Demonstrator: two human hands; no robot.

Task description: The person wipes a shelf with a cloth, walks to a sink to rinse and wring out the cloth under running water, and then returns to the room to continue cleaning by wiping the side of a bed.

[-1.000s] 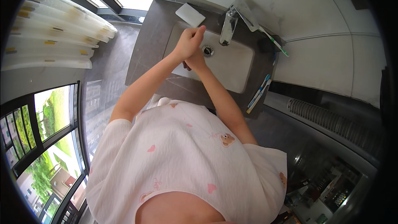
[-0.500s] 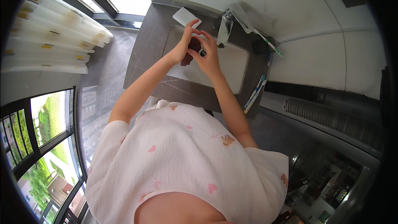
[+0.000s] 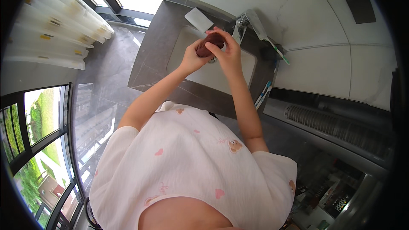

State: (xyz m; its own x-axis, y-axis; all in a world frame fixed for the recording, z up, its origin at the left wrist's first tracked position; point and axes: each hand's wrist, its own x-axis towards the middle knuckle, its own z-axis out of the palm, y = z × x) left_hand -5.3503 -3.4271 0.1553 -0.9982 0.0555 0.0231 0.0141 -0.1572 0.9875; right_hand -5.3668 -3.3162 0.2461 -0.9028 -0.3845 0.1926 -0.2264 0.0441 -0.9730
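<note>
A dark maroon bunched-up cloth [image 3: 210, 45] is held over the sink between my two hands; whether it is a sock or a small towel cannot be told. My left hand [image 3: 194, 59] grips its left side from below, the fingers partly hidden behind it. From the right, my right hand [image 3: 230, 54] closes on it with the thumb across its front and the fingers over the top. Below lies the pale rectangular sink basin [image 3: 204, 76], its drain [image 3: 212, 60] showing just under the cloth. The chrome faucet [image 3: 241, 24] stands beyond my right hand.
A white rectangular item [image 3: 199, 18] lies on the grey counter [image 3: 149, 53] behind the basin. Right of the faucet, a green-and-white toothbrush [image 3: 279, 52] leans out by a dark holder. More toothbrushes [image 3: 263, 95] rest at the counter's right edge. A curtain [image 3: 55, 25] hangs at left.
The cloth, which hung down partly behind my hands, is now raised and bunched into a rounder shape. My right hand has shifted right and closed over it. The view has turned slightly.
</note>
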